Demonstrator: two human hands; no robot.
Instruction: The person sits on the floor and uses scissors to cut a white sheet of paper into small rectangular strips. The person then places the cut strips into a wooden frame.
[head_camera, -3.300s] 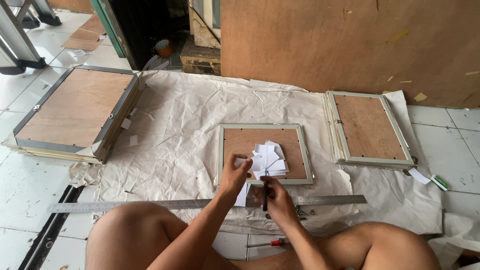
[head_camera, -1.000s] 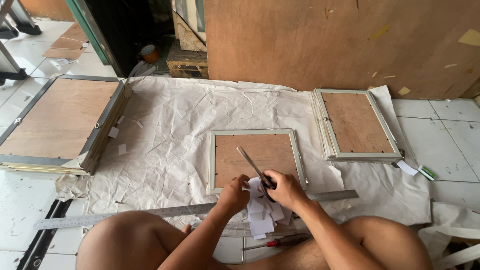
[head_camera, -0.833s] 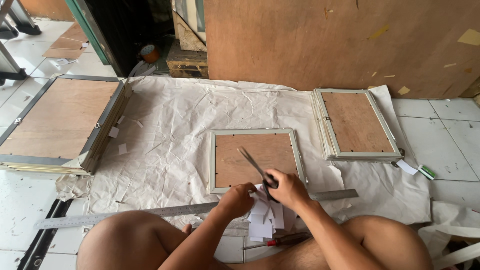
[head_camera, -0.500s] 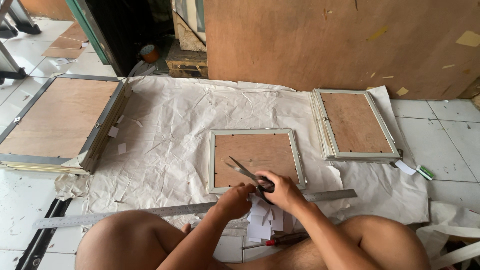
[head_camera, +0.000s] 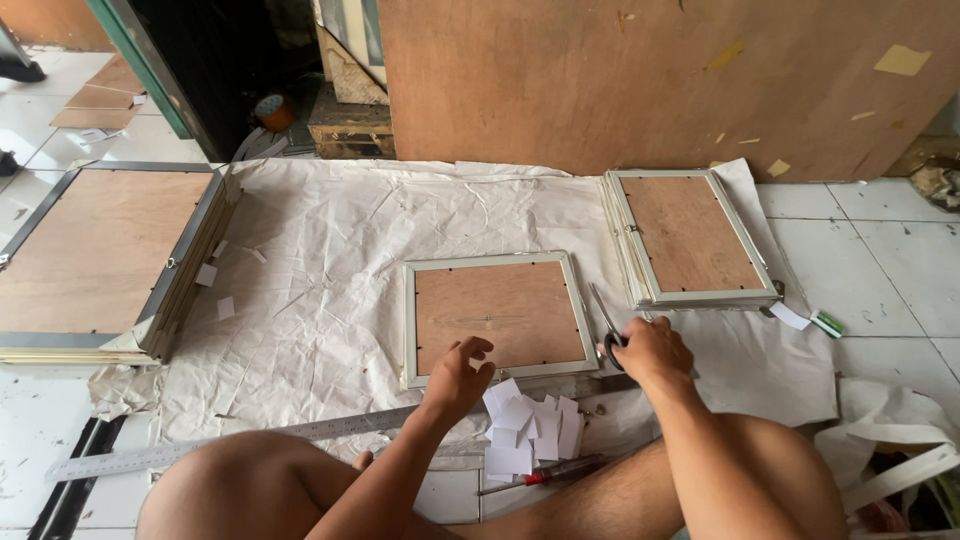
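A small picture frame (head_camera: 497, 262) lies face down on crumpled white paper (head_camera: 330, 250), its brown backing board up. My left hand (head_camera: 459, 375) hovers with fingers apart over the frame's near edge, holding nothing. My right hand (head_camera: 648, 350) grips scissors (head_camera: 605, 322) just right of the frame, blades pointing away from me. A pile of small white paper squares (head_camera: 528, 432) lies between my hands, near my legs.
A second face-down frame (head_camera: 690, 240) lies at right. A stack of larger frames (head_camera: 95, 260) sits at left. A long steel ruler (head_camera: 230, 442) and a red-handled screwdriver (head_camera: 540, 475) lie near my knees. A plywood sheet (head_camera: 650, 70) leans behind.
My right hand carried the scissors from over the frame's near edge to its right side. My left hand let go of the paper squares, which now lie piled below the frame.
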